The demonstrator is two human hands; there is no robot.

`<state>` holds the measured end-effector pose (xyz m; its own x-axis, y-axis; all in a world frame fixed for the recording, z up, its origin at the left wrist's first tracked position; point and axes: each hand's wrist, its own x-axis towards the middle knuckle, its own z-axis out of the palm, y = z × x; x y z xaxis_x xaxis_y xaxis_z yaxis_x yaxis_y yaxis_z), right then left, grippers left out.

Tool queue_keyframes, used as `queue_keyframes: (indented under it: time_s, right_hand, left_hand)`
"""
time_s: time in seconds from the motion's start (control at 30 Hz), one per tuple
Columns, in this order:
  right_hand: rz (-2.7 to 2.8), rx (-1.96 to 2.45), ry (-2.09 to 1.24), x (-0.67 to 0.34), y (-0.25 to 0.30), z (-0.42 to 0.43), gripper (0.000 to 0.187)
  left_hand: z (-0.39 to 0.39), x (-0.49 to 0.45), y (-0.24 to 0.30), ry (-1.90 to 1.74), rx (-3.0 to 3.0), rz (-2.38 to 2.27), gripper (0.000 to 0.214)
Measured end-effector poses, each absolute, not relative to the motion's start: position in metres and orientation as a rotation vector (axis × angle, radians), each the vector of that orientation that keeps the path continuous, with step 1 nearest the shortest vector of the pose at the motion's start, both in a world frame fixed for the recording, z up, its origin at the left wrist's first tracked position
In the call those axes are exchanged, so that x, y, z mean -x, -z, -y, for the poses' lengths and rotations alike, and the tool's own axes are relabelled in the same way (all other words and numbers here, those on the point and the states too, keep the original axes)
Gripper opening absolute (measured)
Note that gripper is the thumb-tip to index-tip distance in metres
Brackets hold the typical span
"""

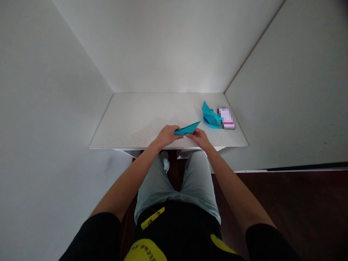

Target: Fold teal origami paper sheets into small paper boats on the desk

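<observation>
A folded piece of blue paper [188,129] with a pointed right end is held between both hands, over the front part of the white desk top. My left hand [168,135] is closed on its left end, the thumb in front and the fingers behind. At its lower right side, my right hand [199,137] grips the paper with thumb and fingers; some fingertips are hidden. A blue folded paper boat [210,117] sits on the desk, beyond and to the right of my right hand.
A blurred-out phone [227,117] lies at the desk's right end, touching or overlapping the paper boat. White walls enclose the white desk top [130,116] at the back and on both sides. My legs are below its front edge, above a dark red floor [293,206].
</observation>
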<state>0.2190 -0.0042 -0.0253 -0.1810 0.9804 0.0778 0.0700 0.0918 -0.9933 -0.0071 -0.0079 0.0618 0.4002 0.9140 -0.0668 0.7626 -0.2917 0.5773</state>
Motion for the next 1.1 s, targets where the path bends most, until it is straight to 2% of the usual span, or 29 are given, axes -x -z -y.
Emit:
queue_keyframes:
  time_s: [0.17, 0.57, 0.67, 0.77, 0.87, 1.0, 1.1]
  right_hand:
    - [1.452, 1.187, -1.259, -0.217, 0.016, 0.013, 0.056]
    - [1.593, 1.304, -1.196, -0.283, 0.004, 0.06, 0.069]
    - [1.532, 1.328, -1.123, -0.303, -0.001, 0.068, 0.065]
    - [1.415, 1.277, -1.033, -0.324, -0.012, 0.074, 0.052]
    - [1.405, 1.224, -1.009, -0.341, -0.026, 0.081, 0.059]
    - [1.524, 1.304, -0.963, -0.36, -0.042, 0.093, 0.041]
    - [1.556, 1.329, -0.913, -0.373, -0.047, 0.106, 0.04]
  left_hand:
    - [0.011, 0.01, -0.062, -0.395, -2.001, -1.365, 0.023]
    - [0.021, 0.015, -0.066, -0.304, -1.915, -1.16, 0.04]
    - [0.022, 0.003, -0.071, -0.281, -1.996, -1.098, 0.045]
    - [0.022, -0.01, -0.074, -0.252, -2.079, -1.048, 0.047]
    - [0.021, -0.023, -0.074, -0.217, -2.136, -1.009, 0.043]
    - [0.023, -0.032, -0.074, -0.225, -2.109, -0.969, 0.035]
    - [0.026, -0.028, -0.073, -0.281, -1.91, -0.911, 0.035]
